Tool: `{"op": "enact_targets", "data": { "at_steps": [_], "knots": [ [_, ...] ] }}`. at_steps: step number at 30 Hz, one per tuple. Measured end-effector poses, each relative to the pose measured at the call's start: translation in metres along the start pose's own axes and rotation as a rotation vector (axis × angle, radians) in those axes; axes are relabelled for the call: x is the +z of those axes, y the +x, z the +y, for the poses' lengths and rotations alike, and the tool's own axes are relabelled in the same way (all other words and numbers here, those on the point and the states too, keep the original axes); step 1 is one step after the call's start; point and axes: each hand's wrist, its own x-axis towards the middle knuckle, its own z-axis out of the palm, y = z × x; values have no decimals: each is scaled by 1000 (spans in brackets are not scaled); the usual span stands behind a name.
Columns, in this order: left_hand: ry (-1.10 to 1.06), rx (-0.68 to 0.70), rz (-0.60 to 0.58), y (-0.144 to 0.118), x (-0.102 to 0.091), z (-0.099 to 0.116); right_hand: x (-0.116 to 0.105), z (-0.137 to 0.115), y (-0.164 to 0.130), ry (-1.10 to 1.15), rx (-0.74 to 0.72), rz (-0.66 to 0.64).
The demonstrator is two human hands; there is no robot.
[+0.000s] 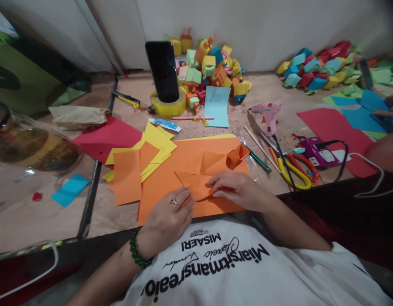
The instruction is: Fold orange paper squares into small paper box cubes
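A small folded piece of orange paper (196, 182) lies on a larger orange sheet (163, 174) in front of me. At its left lower edge is my left hand (171, 214), fingers closed together against the paper, with a ring on one finger. From the right, my right hand (236, 189) has its curled fingers on the same piece, gripping its edge; the thumb is partly hidden. Just beyond the right hand sits a small folded orange paper box (237, 156). Loose orange pieces (125, 176) and yellow paper strips (158, 148) lie to the left.
A phone (163, 72) stands in a tape roll (169, 105) before a heap of folded paper cubes (209, 63). Rightward are a pink glue gun (269, 117), yellow-handled scissors (295, 176) and a purple power adapter (322, 152). Another person's hand (391, 108) holds blue paper. A jar (33, 140) stands left.
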Motion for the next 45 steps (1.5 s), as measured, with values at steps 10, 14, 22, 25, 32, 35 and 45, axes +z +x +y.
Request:
{"op": "enact_targets", "data": {
  "at_steps": [10, 14, 22, 25, 32, 35, 45],
  "knots": [
    [-28, -40, -9, 3, -3, 1, 23, 4, 17, -324, 221, 220],
    [13, -29, -43, 6, -6, 1, 26, 3, 21, -415, 210, 252],
    [31, -21, -93, 4, -7, -2, 28, 6, 21, -414, 190, 259],
    [27, -28, -124, 4, -7, -2, 29, 6, 21, -413, 180, 260],
    [17, -36, -143, 5, -7, 0, 30, 7, 21, -423, 162, 263],
    [29, -35, -152, 6, -7, 0, 30, 7, 21, -430, 169, 256],
    [33, -48, -156, 7, -7, 3, 33, 8, 20, -443, 186, 255]
  ]
}}
